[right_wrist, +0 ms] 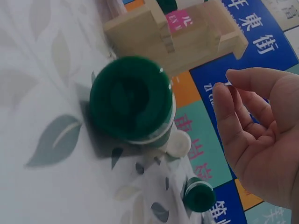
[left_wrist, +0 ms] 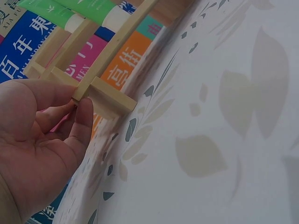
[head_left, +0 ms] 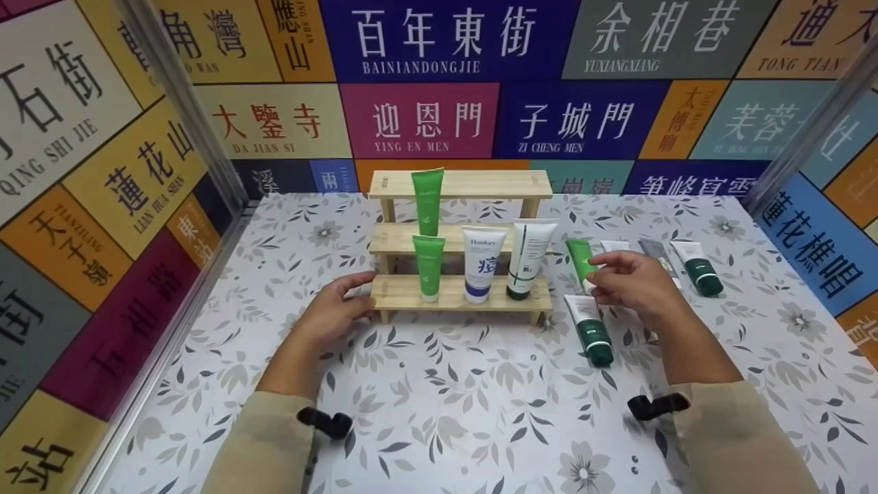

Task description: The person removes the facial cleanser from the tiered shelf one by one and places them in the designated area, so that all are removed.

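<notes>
A three-step wooden rack (head_left: 405,298) stands on the table. My left hand (head_left: 336,312) pinches the left end of its lowest step between thumb and fingers, seen close in the left wrist view. On that step stand a small green tube (head_left: 429,267), a white tube with a blue cap end (head_left: 480,257) and a white tube with a dark green cap (head_left: 531,254). Another green tube (head_left: 428,200) stands on the middle step. My right hand (head_left: 641,285) hovers over the tubes lying at right, fingers loosely curled, nothing seen held. Just beside its fingertips lies a green tube (head_left: 579,257).
A white tube with a green cap (head_left: 588,326) lies nearest me, right of the rack. Behind my right hand lie a white tube (head_left: 615,245), a grey tube (head_left: 653,248), partly hidden, and another green-capped tube (head_left: 698,267). Sign-covered panels (head_left: 418,123) border the table.
</notes>
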Motion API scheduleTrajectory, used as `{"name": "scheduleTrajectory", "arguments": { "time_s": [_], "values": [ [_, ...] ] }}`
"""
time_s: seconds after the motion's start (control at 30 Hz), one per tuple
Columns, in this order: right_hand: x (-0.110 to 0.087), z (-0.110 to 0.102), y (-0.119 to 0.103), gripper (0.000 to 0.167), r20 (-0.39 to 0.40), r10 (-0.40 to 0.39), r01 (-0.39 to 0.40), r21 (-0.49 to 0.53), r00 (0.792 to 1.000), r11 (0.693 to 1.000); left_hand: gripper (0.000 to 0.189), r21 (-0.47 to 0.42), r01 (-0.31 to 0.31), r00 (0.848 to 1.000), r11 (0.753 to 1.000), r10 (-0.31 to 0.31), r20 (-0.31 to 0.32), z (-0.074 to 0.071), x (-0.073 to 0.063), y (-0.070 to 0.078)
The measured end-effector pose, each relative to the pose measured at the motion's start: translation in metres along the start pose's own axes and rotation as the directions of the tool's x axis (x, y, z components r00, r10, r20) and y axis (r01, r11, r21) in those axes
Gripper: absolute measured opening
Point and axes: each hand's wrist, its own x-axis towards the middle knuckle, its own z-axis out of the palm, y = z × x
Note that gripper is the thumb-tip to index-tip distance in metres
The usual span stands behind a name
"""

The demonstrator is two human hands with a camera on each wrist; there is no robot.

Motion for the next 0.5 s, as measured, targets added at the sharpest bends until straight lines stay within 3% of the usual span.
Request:
{"name": "scheduleTrajectory", "arguments": {
  "time_s": [0.3, 0.5],
  "values": [
    [-0.016, 0.007, -0.019, 0.031, -0.024, -0.093, 0.095, 0.068, 0.995, 0.993, 0.057, -0.023, 0.001, 1.000, 1.000, -0.001, 0.012, -0.001, 0.000, 0.000],
    [-0.026, 0.011, -0.036, 0.024, -0.006, -0.210, 0.206, 0.207, 0.978, 0.956, 0.057, -0.023, 0.016, 1.000, 1.000, -0.016, 0.012, -0.001, 0.000, 0.001]
  ]
}}
